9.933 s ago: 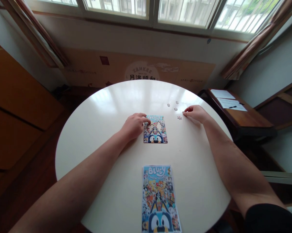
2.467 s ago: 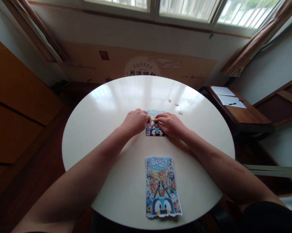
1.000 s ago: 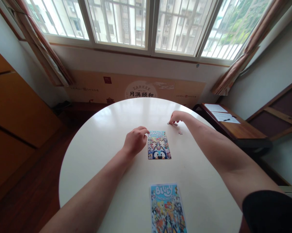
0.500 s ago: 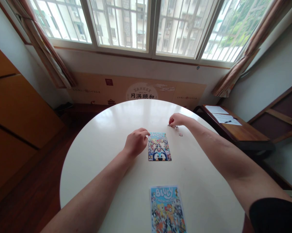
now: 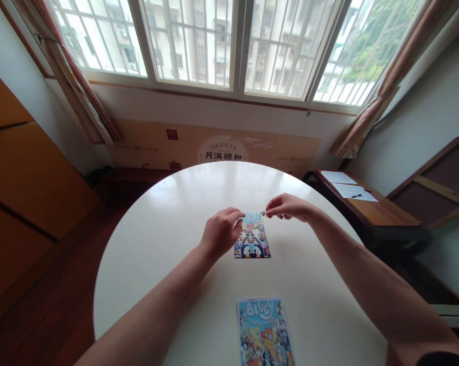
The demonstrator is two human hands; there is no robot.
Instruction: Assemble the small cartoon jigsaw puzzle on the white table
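Note:
A jigsaw puzzle, partly assembled with white gaps in its middle, lies on the white round table. My right hand is just off its upper right edge, pinching a small puzzle piece between thumb and fingertips. From the other side, my left hand reaches over the upper left part, covering some of it. Thumb and fingers of that hand are apart, with nothing visible between them. Closer to me lies a Bluey picture sheet, cut off by the lower border of the view.
The table has a curved far edge near a printed panel under the window. At the right, a wooden side table carries papers and a pen. An orange-brown cabinet stands at the left.
My right hand has come left and nearer from the loose pieces to the puzzle's upper right edge, carrying a piece. My left hand has shifted right over the puzzle, its fingers spreading.

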